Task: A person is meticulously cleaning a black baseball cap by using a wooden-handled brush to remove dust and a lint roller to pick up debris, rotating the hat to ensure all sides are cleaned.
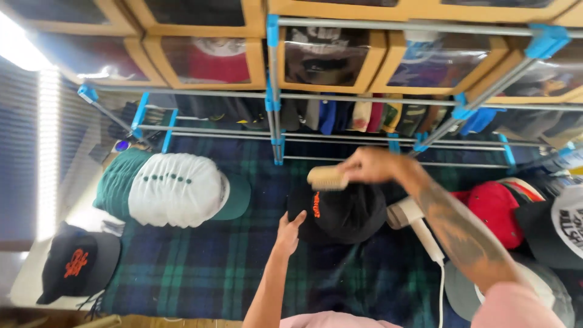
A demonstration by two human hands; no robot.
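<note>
A black cap (pixel 346 212) with orange lettering lies on a dark green and blue plaid blanket (pixel 206 267). My left hand (pixel 288 233) rests flat against the cap's left edge, fingers apart. My right hand (pixel 371 164) hovers just above the cap and grips a wooden brush (pixel 328 178), bristles facing down toward the cap's crown. My right forearm crosses the frame from the lower right.
A stack of white and green caps (pixel 173 189) lies to the left, a black cap with an orange logo (pixel 78 265) at far left. A white hair dryer (pixel 416 225) and red, black and grey caps (pixel 504 209) sit right. Shelves with boxed caps (pixel 328 54) stand behind.
</note>
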